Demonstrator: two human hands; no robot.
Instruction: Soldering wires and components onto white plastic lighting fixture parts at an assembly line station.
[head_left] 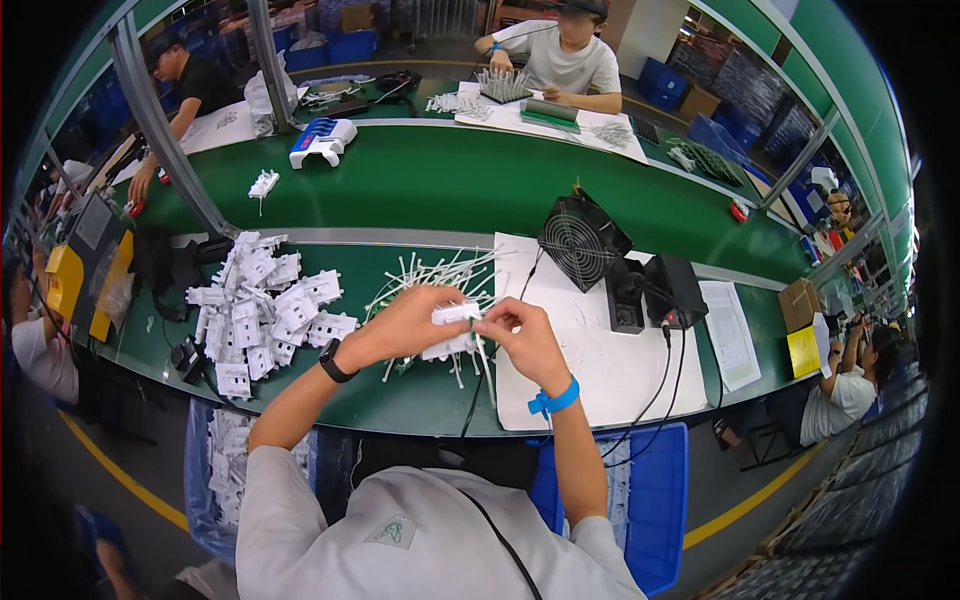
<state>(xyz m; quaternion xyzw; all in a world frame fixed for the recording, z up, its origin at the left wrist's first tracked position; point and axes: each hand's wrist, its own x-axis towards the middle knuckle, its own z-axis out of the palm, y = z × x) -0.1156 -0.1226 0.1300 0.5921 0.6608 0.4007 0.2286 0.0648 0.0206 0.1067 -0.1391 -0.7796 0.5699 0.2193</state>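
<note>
My left hand [405, 322] grips a small white plastic housing [450, 316] above the bench. At the housing's right end, my right hand [525, 345] is closed in a pinch on a thin white wire [485, 370], whose tail hangs below the fingers. Just behind and under my hands spreads a loose bundle of white wires [425, 272] with pale ends. Left of my left forearm lies a heap of similar white housings [250, 315]. My fingertips partly cover where wire and housing meet.
A white board [600, 385] to the right carries a black fan [578, 245] and a black corded unit [678, 290]. Beside it lies a paper sheet [732, 335]. Beyond runs a green conveyor belt [430, 185]; a person [570, 60] works across it. Blue bins [672, 500] stand below.
</note>
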